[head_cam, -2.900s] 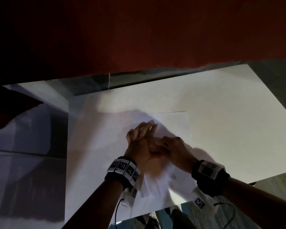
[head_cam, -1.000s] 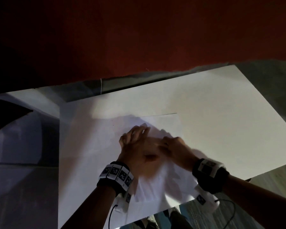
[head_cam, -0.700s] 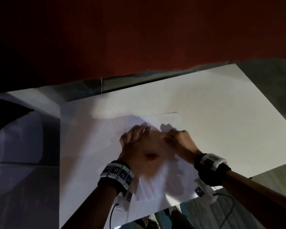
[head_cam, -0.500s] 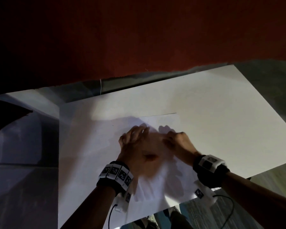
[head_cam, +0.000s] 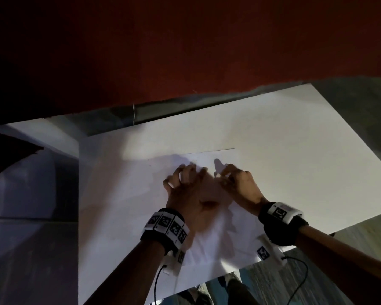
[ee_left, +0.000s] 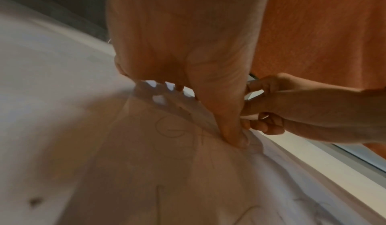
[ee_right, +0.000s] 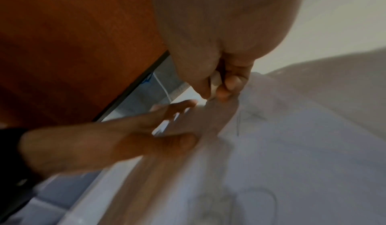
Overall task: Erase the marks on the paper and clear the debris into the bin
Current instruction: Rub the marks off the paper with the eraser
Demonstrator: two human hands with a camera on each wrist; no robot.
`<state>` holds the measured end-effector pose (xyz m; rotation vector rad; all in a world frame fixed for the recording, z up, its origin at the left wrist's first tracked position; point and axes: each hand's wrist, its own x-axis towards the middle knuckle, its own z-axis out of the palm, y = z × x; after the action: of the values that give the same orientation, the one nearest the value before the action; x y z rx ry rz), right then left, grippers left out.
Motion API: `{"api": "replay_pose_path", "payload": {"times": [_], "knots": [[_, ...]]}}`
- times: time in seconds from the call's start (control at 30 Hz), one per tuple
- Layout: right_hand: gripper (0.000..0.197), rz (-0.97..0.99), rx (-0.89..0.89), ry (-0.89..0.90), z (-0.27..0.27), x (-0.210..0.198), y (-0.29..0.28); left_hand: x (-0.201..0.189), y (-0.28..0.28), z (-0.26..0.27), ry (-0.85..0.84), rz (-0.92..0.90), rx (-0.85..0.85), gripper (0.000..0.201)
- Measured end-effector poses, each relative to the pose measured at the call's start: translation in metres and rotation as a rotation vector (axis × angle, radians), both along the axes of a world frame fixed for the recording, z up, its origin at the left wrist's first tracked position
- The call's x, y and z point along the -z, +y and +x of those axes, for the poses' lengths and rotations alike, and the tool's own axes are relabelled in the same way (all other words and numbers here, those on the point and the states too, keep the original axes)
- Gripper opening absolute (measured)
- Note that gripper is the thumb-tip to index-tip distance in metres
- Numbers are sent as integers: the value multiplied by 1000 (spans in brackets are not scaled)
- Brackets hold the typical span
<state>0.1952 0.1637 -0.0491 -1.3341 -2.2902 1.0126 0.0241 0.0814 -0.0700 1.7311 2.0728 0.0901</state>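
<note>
A white paper sheet (head_cam: pixel 209 238) lies on the white table (head_cam: pixel 295 161), slightly crumpled near me. Faint pencil marks (ee_left: pixel 169 126) show on it under my left palm, and more pencil marks (ee_right: pixel 250 114) beside my right fingers. My left hand (head_cam: pixel 185 178) presses the sheet flat with spread fingers, the thumb (ee_left: pixel 234 137) down on the paper. My right hand (head_cam: pixel 223 176) pinches a small white eraser (ee_right: pixel 215 84) between thumb and fingers, its tip on the sheet near the far edge. No bin is in view.
A dark red wall (head_cam: pixel 185 51) rises just behind the table's far edge. Grey floor (head_cam: pixel 31 249) lies to the left of the table, and the table's near edge (head_cam: pixel 207 280) is close to my body. Cables hang from both wrist bands.
My right hand has slid the eraser away from me, toward the sheet's far edge, after earlier strokes lower down. The left hand has stayed pressed on the paper.
</note>
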Motion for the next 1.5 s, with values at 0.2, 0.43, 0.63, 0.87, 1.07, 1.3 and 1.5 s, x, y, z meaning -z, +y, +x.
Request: {"api": "replay_pose_path", "payload": {"times": [0.2, 0.43, 0.63, 0.87, 1.07, 1.3, 1.5], "knots": [[15, 41, 11, 7, 4, 4, 8, 5, 3, -1, 33, -29, -18, 106], [17, 26, -52, -31, 4, 5, 4, -4, 1, -1, 56, 11, -14, 101], [18, 30, -179, -41, 0, 5, -15, -3, 0, -1, 57, -24, -5, 105], [15, 66, -168, -47, -1, 6, -18, -11, -1, -1, 26, -22, 14, 101], [18, 36, -71, -41, -4, 7, -20, -13, -2, 0, 11, -22, 10, 100], [20, -4, -13, -19, -5, 6, -16, -10, -1, -1, 10, -50, -7, 106], [24, 40, 26, 2, 1, 3, -8, -5, 1, -3, 10, -52, -13, 111]]}}
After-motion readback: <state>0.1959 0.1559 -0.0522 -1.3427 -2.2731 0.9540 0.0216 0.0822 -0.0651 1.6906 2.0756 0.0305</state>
